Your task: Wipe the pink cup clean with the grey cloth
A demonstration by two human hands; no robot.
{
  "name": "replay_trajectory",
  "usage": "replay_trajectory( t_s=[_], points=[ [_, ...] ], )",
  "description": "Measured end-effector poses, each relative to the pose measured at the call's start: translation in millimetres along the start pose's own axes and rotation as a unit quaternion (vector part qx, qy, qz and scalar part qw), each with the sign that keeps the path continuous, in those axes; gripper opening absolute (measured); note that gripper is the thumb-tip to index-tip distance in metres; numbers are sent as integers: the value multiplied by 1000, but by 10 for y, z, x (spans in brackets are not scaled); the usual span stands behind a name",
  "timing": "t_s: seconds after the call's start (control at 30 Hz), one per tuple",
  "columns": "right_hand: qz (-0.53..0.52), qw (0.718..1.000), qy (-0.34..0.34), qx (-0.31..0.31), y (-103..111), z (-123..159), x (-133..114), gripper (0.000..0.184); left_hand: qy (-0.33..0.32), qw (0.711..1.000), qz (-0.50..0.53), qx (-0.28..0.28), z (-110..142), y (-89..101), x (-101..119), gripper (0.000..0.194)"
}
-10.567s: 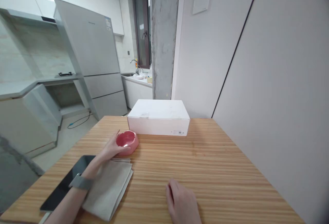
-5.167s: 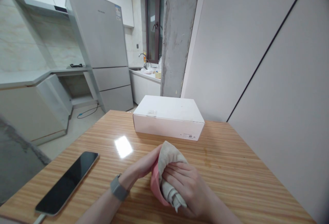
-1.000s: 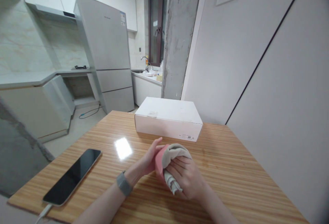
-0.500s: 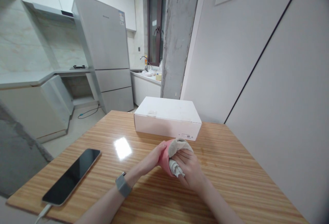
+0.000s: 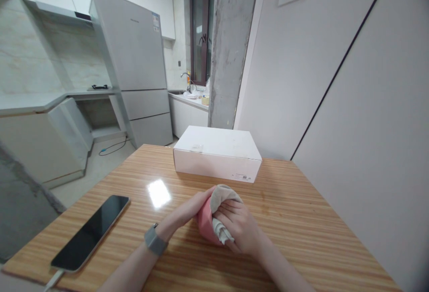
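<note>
Looking outward from the right hand, I see its fingers curled on the grey cloth, which is bunched in the opening of the pink bowl. The bowl lies just to the left of this hand, tilted, with its opening turned toward it; I cannot make out a long axis. The left hand holds the outer wall from the opposite side, its fingers partly hidden, so neither hand is nearer. Beyond both hands stands the white box; the phone lies left of the left hand, on the table.
</note>
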State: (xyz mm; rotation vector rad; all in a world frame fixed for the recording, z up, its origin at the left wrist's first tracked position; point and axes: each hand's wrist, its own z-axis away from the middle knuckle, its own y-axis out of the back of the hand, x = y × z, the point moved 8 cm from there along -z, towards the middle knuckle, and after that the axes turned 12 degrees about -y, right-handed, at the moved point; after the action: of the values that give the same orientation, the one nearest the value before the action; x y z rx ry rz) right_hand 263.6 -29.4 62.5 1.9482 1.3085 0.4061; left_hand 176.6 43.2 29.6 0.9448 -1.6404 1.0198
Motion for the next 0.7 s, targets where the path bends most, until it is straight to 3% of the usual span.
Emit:
replay_trajectory(
  t_s=[0.17, 0.33, 0.53, 0.7],
  points=[
    [-8, 999, -46, -6, 123, -43, 161, 37, 1, 1000, 9, 2, -4, -74, -98, 45],
    [19, 998, -64, 15, 241, -19, 298, 33, 30, 984, 172, -13, 15, -271, -262, 54],
    [24, 1000, -1, 2, 120, -40, 12, 39, 99, 965, 234, -56, 36, -229, -268, 60],
    [28, 999, 27, 20, 27, -22, -180, 35, 135, 975, 159, -69, 102, -94, -271, 55]
  ],
)
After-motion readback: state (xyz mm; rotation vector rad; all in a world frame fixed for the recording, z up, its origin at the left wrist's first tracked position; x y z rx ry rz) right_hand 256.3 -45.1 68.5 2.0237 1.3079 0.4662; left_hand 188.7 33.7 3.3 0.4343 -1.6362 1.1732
